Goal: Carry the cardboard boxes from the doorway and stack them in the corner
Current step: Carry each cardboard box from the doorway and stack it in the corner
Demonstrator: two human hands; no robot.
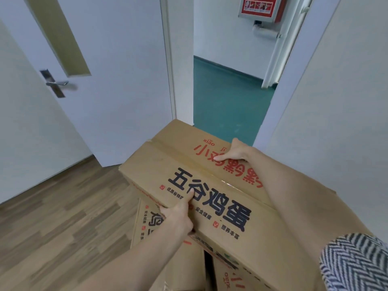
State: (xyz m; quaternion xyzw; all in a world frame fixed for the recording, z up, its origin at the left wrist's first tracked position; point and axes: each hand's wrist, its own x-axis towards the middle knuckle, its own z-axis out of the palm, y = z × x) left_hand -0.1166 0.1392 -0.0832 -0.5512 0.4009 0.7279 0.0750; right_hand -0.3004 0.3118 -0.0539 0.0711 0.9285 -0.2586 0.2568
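a person's two bare hands grip the top cardboard box [210, 185], which sits tilted on a stack of other cardboard boxes [151, 232] just inside the open doorway. the left hand [178, 217] clamps the near left edge of the top cardboard box, thumb pressed flat on the lid and the fingers curled under the edge out of sight. the right hand [233, 153] holds the far right edge, thumb lying across the lid and the fingers wrapped over the far side. a herringbone sleeve [354, 263] shows at the right forearm.

the lid carries large black characters, 五谷鸡蛋, with small red check boxes and smaller lines below; 安全健康 can be read, the rest is too small. on the far flap, upside down to the camera, red characters begin 小鸡 under the pinyin "xiǎo jī". the lower boxes bear the same print, partly hidden.

a white door [109, 80] with a metal handle [57, 83] stands open at left over wood-pattern floor [63, 217]. beyond the threshold lies green corridor floor [226, 97], and a red-and-grey wall cabinet [260, 7] hangs above a pipe.
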